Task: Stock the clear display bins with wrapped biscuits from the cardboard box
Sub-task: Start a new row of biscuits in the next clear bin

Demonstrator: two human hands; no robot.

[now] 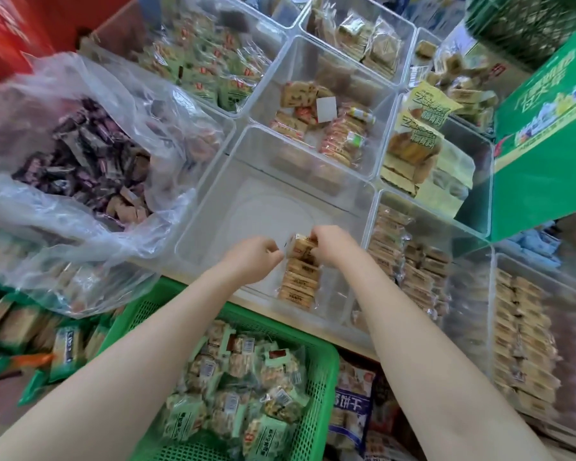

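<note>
A short row of wrapped biscuits [298,277] stands along the near right side of an otherwise bare clear bin [246,207], so by my reckoning stocking here has only begun, while the neighbouring bin [409,257] on the right is already packed. The right hand [333,242] pinches the topmost packet [301,245] at the row's far end. The left hand [256,257], just beside it, has its fingers curled at the wrapper's edge; whether they hold it I cannot tell.

Bare forearms, no sleeves on either hand [251,257].
</note>
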